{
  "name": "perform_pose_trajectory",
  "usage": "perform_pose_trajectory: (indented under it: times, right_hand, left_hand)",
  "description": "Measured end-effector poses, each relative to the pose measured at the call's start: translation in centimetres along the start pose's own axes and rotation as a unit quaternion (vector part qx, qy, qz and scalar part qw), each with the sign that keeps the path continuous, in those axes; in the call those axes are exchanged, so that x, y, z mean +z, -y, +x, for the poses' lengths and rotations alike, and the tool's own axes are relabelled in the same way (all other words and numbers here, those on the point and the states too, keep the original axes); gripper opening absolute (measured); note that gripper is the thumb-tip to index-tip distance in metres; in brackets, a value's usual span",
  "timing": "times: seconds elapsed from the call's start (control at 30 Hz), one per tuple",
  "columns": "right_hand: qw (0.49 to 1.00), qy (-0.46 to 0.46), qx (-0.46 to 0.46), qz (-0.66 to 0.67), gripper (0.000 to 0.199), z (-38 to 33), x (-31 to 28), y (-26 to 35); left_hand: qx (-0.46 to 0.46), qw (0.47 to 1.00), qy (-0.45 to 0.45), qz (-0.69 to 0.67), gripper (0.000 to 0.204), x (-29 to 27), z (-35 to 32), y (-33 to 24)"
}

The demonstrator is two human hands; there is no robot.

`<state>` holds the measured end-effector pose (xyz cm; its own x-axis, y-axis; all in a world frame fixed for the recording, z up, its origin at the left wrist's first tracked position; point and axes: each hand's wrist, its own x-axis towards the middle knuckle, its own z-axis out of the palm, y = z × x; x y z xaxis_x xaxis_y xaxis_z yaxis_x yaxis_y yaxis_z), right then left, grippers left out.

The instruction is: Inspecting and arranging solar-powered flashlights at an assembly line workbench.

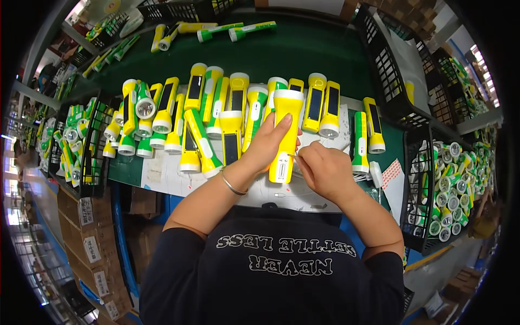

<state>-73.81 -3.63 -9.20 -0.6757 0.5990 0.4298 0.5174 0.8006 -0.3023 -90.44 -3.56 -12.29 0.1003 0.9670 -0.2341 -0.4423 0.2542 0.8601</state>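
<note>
Crates of green and yellow flashlights (76, 146) sit at my far left, then a row of flashlights (216, 108) lying on the green bench (303, 51). My left hand (268, 143) wraps its fingers around a yellow flashlight (284, 127), upright above the bench. My right hand (325, 170) pinches a thin metal tool (293, 156) against its lower body. Further right, a black basket (420, 179) holds round lens heads

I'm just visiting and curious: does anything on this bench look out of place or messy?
Mostly tidy. The yellow-and-green flashlights lie in a rough row, but a few at its left end are piled crookedly across each other. The left hand holds one yellow flashlight; the right hand works beside it.
</note>
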Motion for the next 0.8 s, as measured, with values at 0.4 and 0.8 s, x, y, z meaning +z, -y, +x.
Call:
perform_pose_trajectory:
  times: [0.4,0.8]
  right_hand:
    - [0.969,0.13,-0.157,0.137,0.02,-2.7,1.5,2.2]
    - [0.883,-0.053,0.25,0.393,0.037,-0.6,2.6,-2.4]
  left_hand:
    - [0.071,0.995,-0.071,0.004,0.058,-2.8,0.5,-0.1]
    - [0.061,0.979,0.02,0.196,0.041,-1.8,-1.8,0.2]
